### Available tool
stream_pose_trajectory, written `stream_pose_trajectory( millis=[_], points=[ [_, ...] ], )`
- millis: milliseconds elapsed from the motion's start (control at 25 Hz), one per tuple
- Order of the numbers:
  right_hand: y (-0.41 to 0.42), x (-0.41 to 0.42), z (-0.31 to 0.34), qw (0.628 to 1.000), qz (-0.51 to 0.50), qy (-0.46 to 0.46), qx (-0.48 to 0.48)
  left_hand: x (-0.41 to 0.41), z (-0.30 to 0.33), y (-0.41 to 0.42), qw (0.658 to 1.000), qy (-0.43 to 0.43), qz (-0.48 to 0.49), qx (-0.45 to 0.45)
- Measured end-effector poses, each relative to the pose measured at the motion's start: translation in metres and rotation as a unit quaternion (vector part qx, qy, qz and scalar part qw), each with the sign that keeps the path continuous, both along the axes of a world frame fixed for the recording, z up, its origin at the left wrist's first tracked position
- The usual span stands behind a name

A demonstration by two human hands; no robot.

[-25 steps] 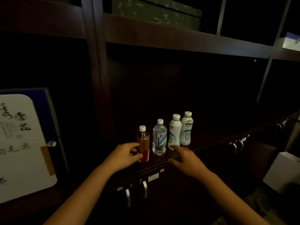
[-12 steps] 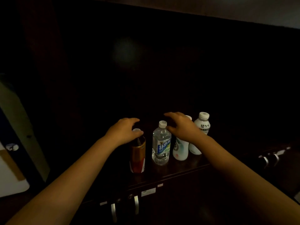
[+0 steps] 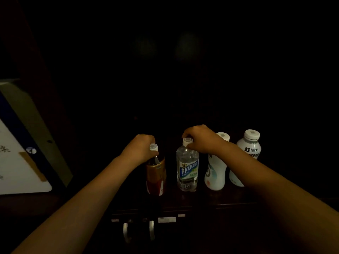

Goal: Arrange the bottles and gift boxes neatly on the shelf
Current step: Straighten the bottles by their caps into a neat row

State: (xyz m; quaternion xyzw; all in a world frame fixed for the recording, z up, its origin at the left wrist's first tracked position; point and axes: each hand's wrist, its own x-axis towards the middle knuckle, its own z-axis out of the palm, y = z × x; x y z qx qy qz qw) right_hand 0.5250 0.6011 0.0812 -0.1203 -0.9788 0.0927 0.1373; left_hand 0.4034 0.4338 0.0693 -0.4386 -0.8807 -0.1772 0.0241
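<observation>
Bottles: four stand upright in a row on my dark wooden shelf [image 3: 229, 200], lower centre to lower right of the frame, close together but apart.
Tea bottle [image 3: 156, 176]: leftmost; dark drink inside, gold label with a red band at the base, white cap.
Water bottle [image 3: 187, 171]: second in the row; clear plastic, clear liquid, blue-and-white label with green at its lower edge, white cap.
Milk bottle [image 3: 215, 173]: third; white, waisted body with pale print, white cap; my right forearm crosses in front of its shoulder.
Far bottle [image 3: 249, 149]: rightmost; white with dark lettering, wide white cap; its lower half is hidden behind my right arm.
Left hand [image 3: 139, 149]: curled around the neck of the tea bottle just under the cap, gripping it.
Right hand [image 3: 201, 138]: fingers pinched on the cap of the water bottle from above, gripping it.
Gift box [image 3: 23, 153]: left edge of the frame, tilted; white face with dark calligraphy, blue border, greenish side.
Drawer handles [image 3: 139, 231]: two pale metal pulls below the shelf edge, bottom centre.
Lighting: very dim; the back of the shelf is black.
</observation>
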Motion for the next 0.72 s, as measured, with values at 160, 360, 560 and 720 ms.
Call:
stream_pose_trajectory(
  millis=[160,360,560,720],
  points=[
    [0.004,-0.001,-0.001,1.0,0.011,0.016,-0.019,-0.011,-0.002,0.001,0.999,-0.006,-0.05,0.008],
    [0.005,-0.002,-0.001,0.999,0.007,0.02,-0.041,-0.018,-0.002,0.009,0.995,-0.02,-0.095,0.021],
    [0.002,0.001,-0.005,0.996,-0.018,0.025,-0.08,-0.018,-0.014,0.01,0.993,-0.048,-0.074,0.075],
    [0.002,0.002,-0.003,0.996,-0.016,0.032,-0.084,-0.018,-0.013,0.015,0.989,-0.078,-0.08,0.095]
  ],
)
